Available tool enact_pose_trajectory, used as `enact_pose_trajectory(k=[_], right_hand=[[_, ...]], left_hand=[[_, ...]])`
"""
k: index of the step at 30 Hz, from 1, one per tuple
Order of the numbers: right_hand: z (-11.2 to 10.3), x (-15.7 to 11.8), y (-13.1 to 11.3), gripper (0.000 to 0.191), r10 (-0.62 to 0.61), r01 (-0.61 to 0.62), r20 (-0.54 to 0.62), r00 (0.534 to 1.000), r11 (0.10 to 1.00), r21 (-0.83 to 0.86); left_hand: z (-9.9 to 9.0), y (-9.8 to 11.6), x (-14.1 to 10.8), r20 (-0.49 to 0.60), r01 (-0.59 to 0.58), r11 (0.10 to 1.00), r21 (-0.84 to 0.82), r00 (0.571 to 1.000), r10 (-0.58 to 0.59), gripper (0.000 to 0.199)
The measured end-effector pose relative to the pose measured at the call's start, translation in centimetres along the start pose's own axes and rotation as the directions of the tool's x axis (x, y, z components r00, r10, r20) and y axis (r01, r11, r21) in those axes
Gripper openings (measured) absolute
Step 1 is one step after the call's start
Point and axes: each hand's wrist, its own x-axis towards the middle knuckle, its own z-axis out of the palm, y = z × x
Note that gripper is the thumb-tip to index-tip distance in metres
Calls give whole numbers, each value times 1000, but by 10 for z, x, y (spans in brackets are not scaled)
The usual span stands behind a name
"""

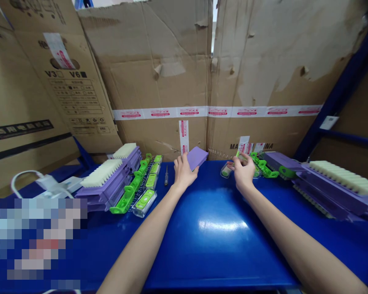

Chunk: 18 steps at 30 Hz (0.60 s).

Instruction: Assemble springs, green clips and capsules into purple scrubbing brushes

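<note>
Left hand is gripping purple block; right hand is pinching green bit near springs, possibly risking snagging if fingers are brushing coils.

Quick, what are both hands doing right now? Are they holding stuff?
Left hand: closed, holding a purple box.
Right hand: fingers pinched, seems to hold a small green piece.

Brown cardboard panels with red-and-white tape stand behind a glossy blue tabletop reflecting light.
</note>
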Motion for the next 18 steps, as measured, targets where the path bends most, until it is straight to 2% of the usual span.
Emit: enact_pose_trajectory(k=[3, 6, 13, 18], right_hand=[[0, 0, -2, 60, 7, -7, -8, 1000, 1000, 0], [0, 0, -4, 61, 9, -9, 1, 1000, 999, -32], [-9, 9, -9, 56, -94, 94, 13, 996, 970, -223], [-16, 14, -13, 50, -147, 146, 11, 989, 964, -220]], left_hand=[[6, -1, -1, -38, -46, 990, -131, 998, 42, 73], [10, -2, -4, -50, -129, 975, -182, 991, 121, 74], [12, -14, -4, -79, -392, 902, -180, 920, 384, 69], [13, -15, -2, -180, -453, 878, -155, 887, 425, 70]])
